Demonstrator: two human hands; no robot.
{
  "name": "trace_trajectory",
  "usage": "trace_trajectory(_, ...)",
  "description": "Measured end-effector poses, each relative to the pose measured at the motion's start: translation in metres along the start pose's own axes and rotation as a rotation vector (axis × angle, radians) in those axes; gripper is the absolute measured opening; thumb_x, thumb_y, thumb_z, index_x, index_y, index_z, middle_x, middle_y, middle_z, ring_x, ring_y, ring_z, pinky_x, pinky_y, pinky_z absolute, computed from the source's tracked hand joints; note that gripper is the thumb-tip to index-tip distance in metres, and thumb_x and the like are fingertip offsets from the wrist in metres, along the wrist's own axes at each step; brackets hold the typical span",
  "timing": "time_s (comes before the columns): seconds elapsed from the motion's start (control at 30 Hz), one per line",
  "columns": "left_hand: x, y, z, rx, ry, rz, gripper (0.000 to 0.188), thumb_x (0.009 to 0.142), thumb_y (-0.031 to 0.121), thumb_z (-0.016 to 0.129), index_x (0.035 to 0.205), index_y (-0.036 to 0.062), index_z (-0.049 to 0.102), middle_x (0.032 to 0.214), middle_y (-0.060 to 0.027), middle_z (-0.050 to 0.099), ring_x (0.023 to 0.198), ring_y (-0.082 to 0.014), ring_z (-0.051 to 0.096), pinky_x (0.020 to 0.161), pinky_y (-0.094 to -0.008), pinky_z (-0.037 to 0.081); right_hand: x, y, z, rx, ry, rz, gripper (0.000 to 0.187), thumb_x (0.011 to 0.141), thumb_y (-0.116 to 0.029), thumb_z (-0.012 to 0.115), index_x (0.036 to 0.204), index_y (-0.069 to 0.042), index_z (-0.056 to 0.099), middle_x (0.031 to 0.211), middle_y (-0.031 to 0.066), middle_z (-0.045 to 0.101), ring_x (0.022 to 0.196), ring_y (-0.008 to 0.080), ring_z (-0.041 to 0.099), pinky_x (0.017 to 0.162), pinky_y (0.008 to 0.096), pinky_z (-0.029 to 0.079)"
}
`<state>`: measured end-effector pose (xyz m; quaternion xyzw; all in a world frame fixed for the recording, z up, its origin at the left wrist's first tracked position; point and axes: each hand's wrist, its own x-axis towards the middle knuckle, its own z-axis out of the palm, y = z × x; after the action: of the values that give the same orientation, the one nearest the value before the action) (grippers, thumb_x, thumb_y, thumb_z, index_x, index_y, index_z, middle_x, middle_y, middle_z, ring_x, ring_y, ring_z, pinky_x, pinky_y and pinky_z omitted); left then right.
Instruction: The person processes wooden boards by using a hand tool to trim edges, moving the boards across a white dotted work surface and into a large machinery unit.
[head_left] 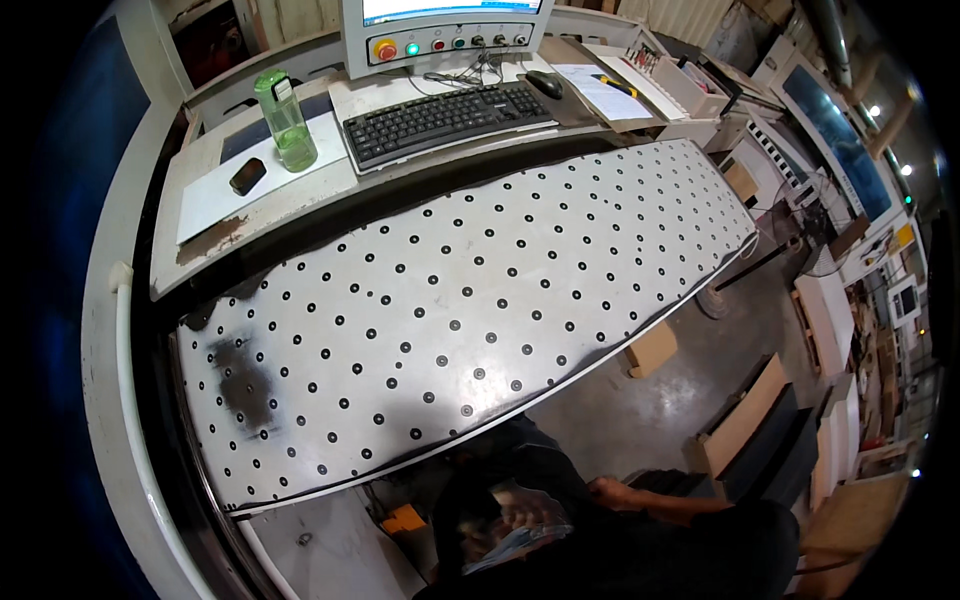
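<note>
So the dotted white table [450,308] sits ahead of the right hand [613,492], clear of its bent fingers, can't tell if they're holding anything.

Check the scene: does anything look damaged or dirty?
Yes. A dark smudge mars the left end of the otherwise pale, dotted table. The desk's near edge also looks worn, with a brown patch breaking its pale surface.

The person wears a black top [680,555] whose right sleeve [755,532] leaves the forearm [672,508] bare.
</note>
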<state>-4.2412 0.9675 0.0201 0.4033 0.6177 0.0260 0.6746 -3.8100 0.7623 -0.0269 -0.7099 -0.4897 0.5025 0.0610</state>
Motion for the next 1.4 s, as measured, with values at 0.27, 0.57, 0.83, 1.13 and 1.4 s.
trace_trajectory(0.27,-0.042,-0.036,-0.021,-0.008,-0.082,-0.106,0.019,0.094,0.008,0.068,0.111,0.0002,0.067,0.078,-0.0058,0.067,0.060,-0.0112,0.058,0.054,-0.0289,0.045,-0.054,-0.089,-0.051,0.664,-0.140,0.348,0.011,0.101,-0.012,0.056,0.100,-0.007,0.066,0.077,-0.0027,0.056,0.070,0.0079,0.056,0.057,0.0282,0.043)
trace_trajectory(0.57,-0.043,0.002,-0.071,-0.038,-0.198,-0.112,0.018,0.094,0.008,0.067,0.110,0.0005,0.068,0.077,-0.0070,0.068,0.056,-0.0111,0.057,0.049,-0.0287,0.043,-0.052,-0.059,-0.097,0.878,-0.532,0.194,0.003,0.101,-0.012,0.062,0.103,-0.011,0.062,0.075,-0.0059,0.053,0.068,0.0040,0.047,0.059,0.0223,0.039)
trace_trajectory(0.83,-0.024,0.119,-0.057,0.440,-0.382,0.395,0.052,0.096,0.049,0.068,0.096,-0.0032,0.068,0.071,-0.0121,0.062,0.071,-0.0200,0.059,0.070,-0.0352,0.049,-0.062,-0.006,-0.085,0.270,-0.362,0.380,0.018,0.094,-0.026,0.068,0.101,-0.010,0.067,0.086,0.0063,0.071,0.081,0.0191,0.068,0.069,0.0338,0.055)
trace_trajectory(1.13,-0.021,0.222,-0.034,0.364,-1.031,0.347,0.063,0.092,0.058,0.071,0.091,-0.0043,0.070,0.070,-0.0075,0.066,0.060,-0.0153,0.063,0.060,-0.0313,0.050,-0.005,-0.010,-0.107,0.311,0.202,0.292,0.023,0.097,-0.021,0.057,0.111,-0.007,0.069,0.088,0.0081,0.073,0.083,0.0204,0.071,0.080,0.0357,0.055)
trace_trajectory(1.4,-0.048,0.301,0.020,0.921,-0.796,0.228,0.038,0.093,0.037,0.074,0.099,0.0000,0.073,0.067,-0.0087,0.066,0.060,-0.0221,0.063,0.061,-0.0347,0.049,0.057,0.012,-0.121,0.042,0.149,0.045,0.022,0.096,-0.025,0.058,0.107,-0.009,0.068,0.096,0.0157,0.074,0.096,0.0379,0.070,0.087,0.0481,0.054)
